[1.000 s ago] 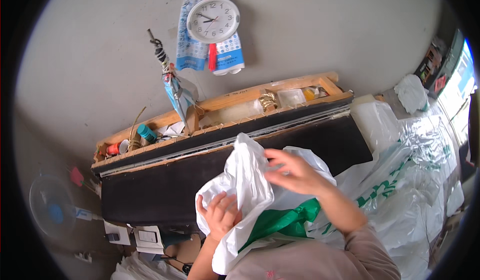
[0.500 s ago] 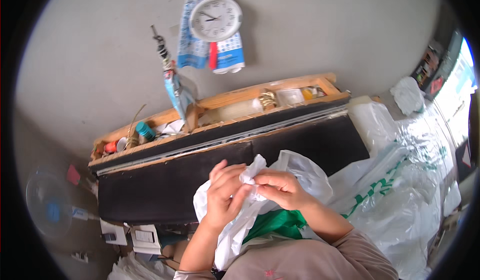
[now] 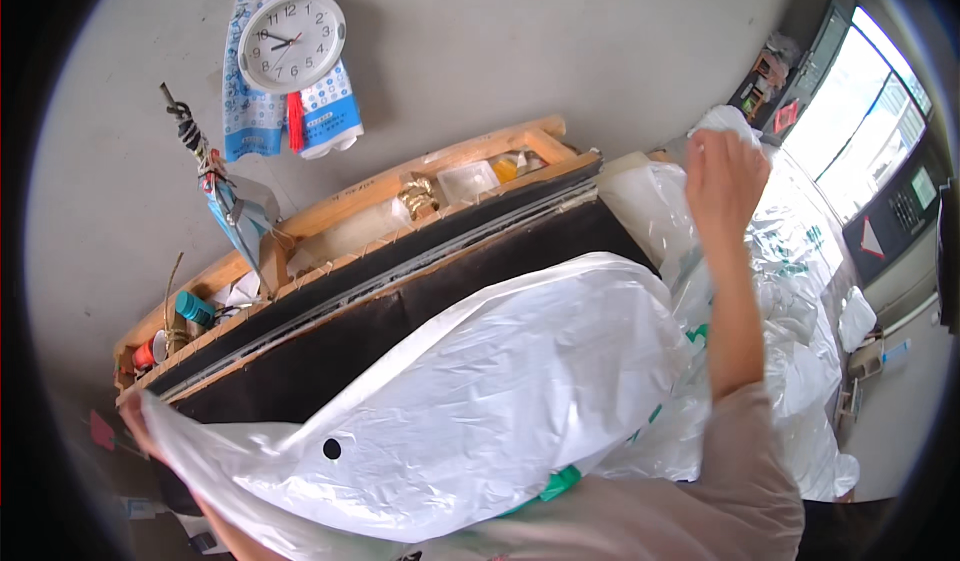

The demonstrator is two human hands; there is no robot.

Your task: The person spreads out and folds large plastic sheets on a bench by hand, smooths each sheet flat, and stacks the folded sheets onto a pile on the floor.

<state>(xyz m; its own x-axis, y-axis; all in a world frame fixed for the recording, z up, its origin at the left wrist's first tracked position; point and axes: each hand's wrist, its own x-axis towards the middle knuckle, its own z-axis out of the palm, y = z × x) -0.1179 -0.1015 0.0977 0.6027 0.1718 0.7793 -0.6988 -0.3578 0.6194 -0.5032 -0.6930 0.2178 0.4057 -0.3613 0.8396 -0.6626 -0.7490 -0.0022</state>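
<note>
A large white plastic bag [image 3: 480, 391] is spread wide in front of my body, above the dark work surface. A round black spot shows low on its left part. At the far left, my left hand [image 3: 140, 427] is closed on a drawn-out end of the bag, which partly covers the fingers. My right hand [image 3: 728, 183] is raised at the upper right, away from the bag's main sheet. Its fingers are curled, with the back of the hand showing; what they hold, if anything, is hidden. Green material [image 3: 545, 489] peeks out below the bag.
Behind the dark bench top [image 3: 330, 371] runs a wooden trough [image 3: 330, 201] with a teal spool, gold cord and small containers. White plastic sheeting [image 3: 790, 361] with green print is heaped at the right. A clock [image 3: 292, 43] hangs on the wall.
My hands were together, pinching a bunched part of the white bag; now they are far apart, left hand to the left, right hand up and right. The bag is spread out. The view has shifted rightward.
</note>
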